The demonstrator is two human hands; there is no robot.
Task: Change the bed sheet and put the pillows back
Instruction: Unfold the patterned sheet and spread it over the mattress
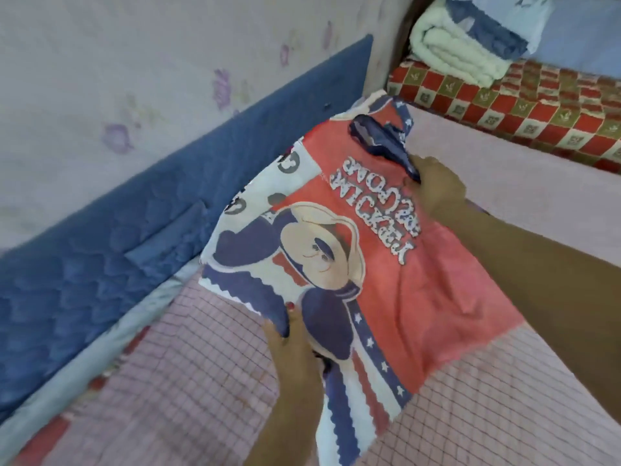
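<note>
Both forearms reach in from the bottom and right of the view, and between them hangs a folded cartoon-print sheet [353,264], red, white and navy, with a mouse figure and lettering on it. The left hand [292,334] grips the sheet's near edge, thumb on top and fingers curled underneath, the cloth bunched slightly there. The right hand [433,186] pinches the far edge, where a dark navy fold of the same cloth gathers against its fingers. Held taut between the two, the sheet hovers over the bed [188,375], which wears a pink checked cover; whether any of the sheet touches the cover I cannot tell.

A blue quilted pad [141,237] stands along the flowered wall [117,72]. At the top right, folded blankets [470,45] sit stacked on a red and gold checked cushion [537,102]. No pillows can be made out for certain.

By my reading, the step in hand is opening out the fresh sheet, so the job is still early. The next move likely calls for shaking the folds loose, finding the corners, and spreading the cloth squarely toward the wall side before tucking.
</note>
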